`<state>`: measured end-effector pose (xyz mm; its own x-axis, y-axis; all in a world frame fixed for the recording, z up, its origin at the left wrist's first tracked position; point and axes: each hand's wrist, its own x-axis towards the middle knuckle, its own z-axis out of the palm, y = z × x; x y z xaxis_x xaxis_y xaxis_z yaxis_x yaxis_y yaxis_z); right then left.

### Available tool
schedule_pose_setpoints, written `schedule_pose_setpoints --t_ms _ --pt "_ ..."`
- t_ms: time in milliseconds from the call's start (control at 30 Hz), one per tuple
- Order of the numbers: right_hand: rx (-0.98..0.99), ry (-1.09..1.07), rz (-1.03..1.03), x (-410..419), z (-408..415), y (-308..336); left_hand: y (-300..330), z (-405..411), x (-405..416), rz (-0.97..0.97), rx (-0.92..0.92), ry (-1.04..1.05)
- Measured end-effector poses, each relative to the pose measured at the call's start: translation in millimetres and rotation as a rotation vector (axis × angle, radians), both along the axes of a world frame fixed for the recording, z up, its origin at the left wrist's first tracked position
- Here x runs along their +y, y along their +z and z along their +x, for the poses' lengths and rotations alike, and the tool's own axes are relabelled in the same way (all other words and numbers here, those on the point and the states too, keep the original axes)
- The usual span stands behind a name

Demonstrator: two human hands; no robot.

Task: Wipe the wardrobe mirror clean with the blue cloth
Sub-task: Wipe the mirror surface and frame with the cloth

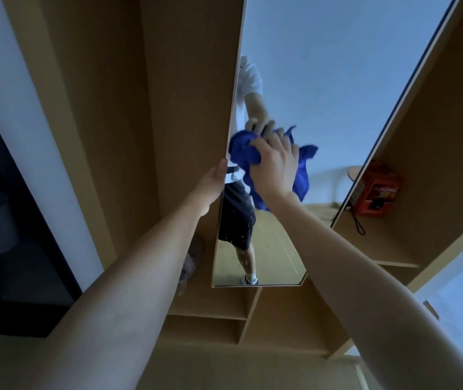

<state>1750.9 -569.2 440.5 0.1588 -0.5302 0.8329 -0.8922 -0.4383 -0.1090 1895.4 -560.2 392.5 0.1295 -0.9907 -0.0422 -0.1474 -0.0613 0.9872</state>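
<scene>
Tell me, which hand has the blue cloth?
The right hand grips the blue cloth against the mirror; the left hand only holds the mirror's edge.

No words to read

The red box (376, 192) on the shelf beside the mirror (323, 80) has a label, but its print is too small and blurry.

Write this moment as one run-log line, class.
right hand: grips blue cloth against mirror | left hand: holds mirror's left edge | phase: wiping | red box: on shelf
</scene>
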Motion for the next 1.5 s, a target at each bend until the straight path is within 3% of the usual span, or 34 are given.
schedule_pose_setpoints --t_ms 100,200,367,433,633,767,867,1000,1200,1333,1500 --pt "-0.005 -0.002 -0.083 -5.5 12.4 25.0 0.1 1.7 -0.2 0.015 0.038 -0.012" --pt "0.119 0.005 -0.147 -9.9 5.7 -13.8 -1.1 0.7 -2.8 0.011 0.046 0.033" --pt "0.340 -0.050 0.127 3.2 -14.2 -86.2 -0.5 -1.2 0.1 0.017 -0.003 0.065" --pt "0.270 -0.041 0.168 4.3 -9.7 -74.6 -0.7 -0.4 -0.9 0.016 -0.002 0.062" --pt "-0.040 0.008 -0.056 -5.4 13.8 3.5 -2.1 -0.7 -4.5 0.011 0.025 0.063" --pt "0.181 0.020 -0.080 -7.3 1.7 -52.2 -2.8 -1.5 -4.2 0.016 0.046 0.055" --pt "0.315 -0.001 0.076 0.1 -14.9 -104.4 -5.2 -0.9 -2.9 0.034 0.017 0.077" --pt "0.190 -0.024 0.210 2.1 -13.2 -93.5 -6.4 0.0 -4.2 0.023 -0.001 0.084" --pt "-0.080 -0.014 0.043 -1.5 1.3 -18.8 -4.5 -4.8 -2.0 -0.022 0.027 0.070" --pt "0.145 -0.004 0.043 -1.9 -3.6 -75.7 -5.8 -4.2 -5.4 -0.018 0.009 0.106" --pt "0.455 -0.007 0.305 8.1 -13.8 -120.2 -8.0 -2.3 -5.0 0.005 0.000 0.117"
